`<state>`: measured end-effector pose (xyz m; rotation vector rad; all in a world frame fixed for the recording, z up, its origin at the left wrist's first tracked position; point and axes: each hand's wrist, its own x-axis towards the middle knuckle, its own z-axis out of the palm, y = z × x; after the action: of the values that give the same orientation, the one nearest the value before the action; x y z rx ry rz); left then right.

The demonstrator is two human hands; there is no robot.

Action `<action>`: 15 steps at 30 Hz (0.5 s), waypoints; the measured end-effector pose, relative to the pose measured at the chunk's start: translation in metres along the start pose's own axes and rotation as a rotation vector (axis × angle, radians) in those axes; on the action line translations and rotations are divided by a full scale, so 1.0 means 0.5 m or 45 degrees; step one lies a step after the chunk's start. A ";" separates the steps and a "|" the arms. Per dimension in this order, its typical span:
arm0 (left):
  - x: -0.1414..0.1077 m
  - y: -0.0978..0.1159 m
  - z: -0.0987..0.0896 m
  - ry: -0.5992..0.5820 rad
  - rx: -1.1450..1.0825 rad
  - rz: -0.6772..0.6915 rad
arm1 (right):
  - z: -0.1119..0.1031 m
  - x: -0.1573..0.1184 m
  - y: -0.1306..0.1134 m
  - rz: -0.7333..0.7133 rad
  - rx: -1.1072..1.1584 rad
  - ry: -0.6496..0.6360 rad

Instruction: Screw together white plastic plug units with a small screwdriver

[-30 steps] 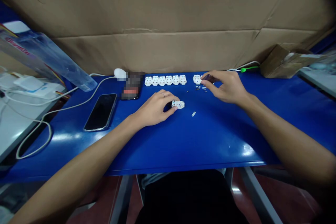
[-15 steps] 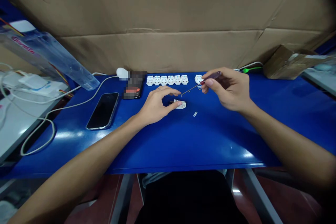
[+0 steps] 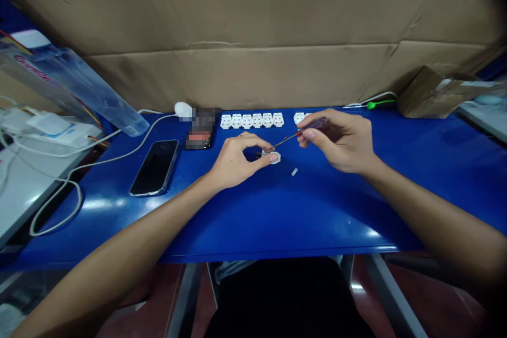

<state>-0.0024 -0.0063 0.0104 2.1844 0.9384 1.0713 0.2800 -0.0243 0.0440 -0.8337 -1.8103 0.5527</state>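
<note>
A screwdriver with a dark red, see-through handle is gripped in my right hand. Its thin shaft slants down to the left, and the tip meets a small white plastic fitting. Thumb and forefinger of my left hand hold that fitting low over the blue table. Dark prongs stick out of its left side, and my fingers cover part of it. Just right of the fitting lies a small pale strip with holes.
Behind my hands runs a row of several similar white fittings, with another fitting apart on the right. A phone and a darker device lie left. White cables loop there. A cardboard box stands back right.
My right hand has brought the screwdriver down and left, so its tip now reaches the white fitting. The left hand stays nearly in place, its forefinger closer to the fitting.
</note>
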 end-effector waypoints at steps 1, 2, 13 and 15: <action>0.000 0.000 0.001 0.004 -0.001 -0.004 | 0.000 -0.001 0.000 0.002 -0.007 -0.002; 0.000 -0.001 0.001 0.008 0.001 -0.007 | 0.000 -0.001 0.000 0.007 -0.014 0.000; -0.001 -0.008 0.000 0.017 -0.009 -0.016 | -0.002 0.000 -0.003 -0.001 0.012 0.009; -0.001 -0.010 0.000 0.018 -0.015 -0.017 | -0.004 0.000 -0.004 0.015 0.004 0.005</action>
<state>-0.0045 -0.0039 0.0068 2.1604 0.9490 1.0849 0.2812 -0.0255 0.0461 -0.8426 -1.8016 0.5611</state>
